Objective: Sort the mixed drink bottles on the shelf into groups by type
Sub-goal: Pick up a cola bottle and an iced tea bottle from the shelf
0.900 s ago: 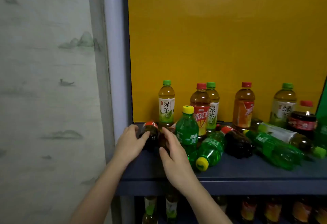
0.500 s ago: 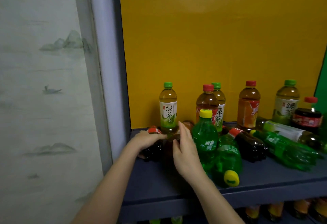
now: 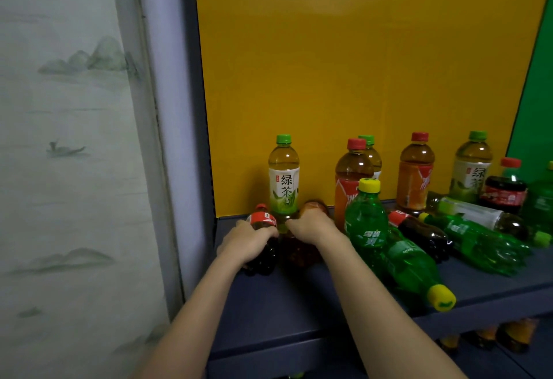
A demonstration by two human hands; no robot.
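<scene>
My left hand (image 3: 248, 239) grips a small cola bottle (image 3: 263, 241) with a red label, which leans at the shelf's left end. Beside it, my right hand (image 3: 312, 226) holds a brown tea bottle (image 3: 299, 254) that lies on the dark blue shelf (image 3: 287, 313). Right behind both hands a green tea bottle (image 3: 283, 178) stands upright. A green soda bottle (image 3: 366, 223) with a yellow cap stands to the right, and another green soda bottle (image 3: 414, 274) lies on its side near the front edge.
Upright red-cap tea bottles (image 3: 416, 172) and green tea bottles (image 3: 472, 166) line the yellow back panel. More cola (image 3: 422, 233) and green soda bottles (image 3: 475, 241) lie at the right. A wall (image 3: 74, 169) borders the shelf's left side. Bottles stand on the lower shelf (image 3: 514, 333).
Both hands have pushed further in and closed on the two dark bottles. The cola bottle has tipped more upright. The lying green soda bottle has rolled toward the front edge.
</scene>
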